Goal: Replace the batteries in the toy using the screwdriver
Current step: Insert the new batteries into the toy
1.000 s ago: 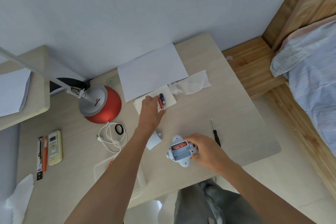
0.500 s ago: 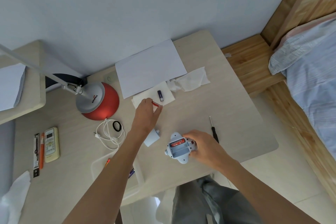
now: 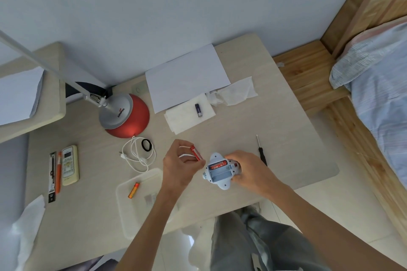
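The left hand (image 3: 178, 167) pinches one red cylindrical battery (image 3: 196, 153) between narrowed fingers (image 3: 184, 142). The right hand (image 3: 248, 171) grips one pale-blue plastic toy (image 3: 222, 185), seemingly with one red cell (image 3: 218, 164) seated inside. One black-handled screwdriver (image 3: 262, 158) lies nearby.

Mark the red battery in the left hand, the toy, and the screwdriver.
red battery (image 3: 196, 153), head view, middle of its red body.
toy (image 3: 220, 175), head view, empty slot of its open battery bay.
screwdriver (image 3: 262, 156), head view, black handle.
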Demonstrator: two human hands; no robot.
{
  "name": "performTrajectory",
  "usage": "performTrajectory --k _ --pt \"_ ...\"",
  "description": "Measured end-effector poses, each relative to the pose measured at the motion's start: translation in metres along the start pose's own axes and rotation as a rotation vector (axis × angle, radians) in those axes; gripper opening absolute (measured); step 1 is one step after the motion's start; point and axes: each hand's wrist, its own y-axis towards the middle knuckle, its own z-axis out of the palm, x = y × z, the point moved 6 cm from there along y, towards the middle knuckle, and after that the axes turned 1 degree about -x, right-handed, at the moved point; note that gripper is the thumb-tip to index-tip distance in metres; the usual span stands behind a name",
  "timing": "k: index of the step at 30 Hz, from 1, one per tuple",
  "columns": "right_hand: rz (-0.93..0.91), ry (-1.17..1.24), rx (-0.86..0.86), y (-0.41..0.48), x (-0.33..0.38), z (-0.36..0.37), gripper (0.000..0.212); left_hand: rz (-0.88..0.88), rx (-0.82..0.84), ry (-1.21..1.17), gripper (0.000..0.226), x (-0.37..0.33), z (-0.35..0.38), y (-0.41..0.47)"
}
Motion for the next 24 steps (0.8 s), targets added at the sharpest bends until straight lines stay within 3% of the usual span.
performTrajectory --k 4,12,24 --pt "0.001 -0.016 -0.006 0.001 0.001 0.0 0.055 -0.015 0.029 -0.028 0.052 0.006 0.006 -0.016" --pt "0.016 -0.037 -0.011 0.002 0.001 0.0 0.057 0.005 -0.012 0.023 0.027 0.023 0.016 -0.033" --pt "0.02 -0.052 -0.011 0.001 0.0 0.001 0.06 0.228 -0.036 0.291 0.021 0.015 0.037 -0.044"
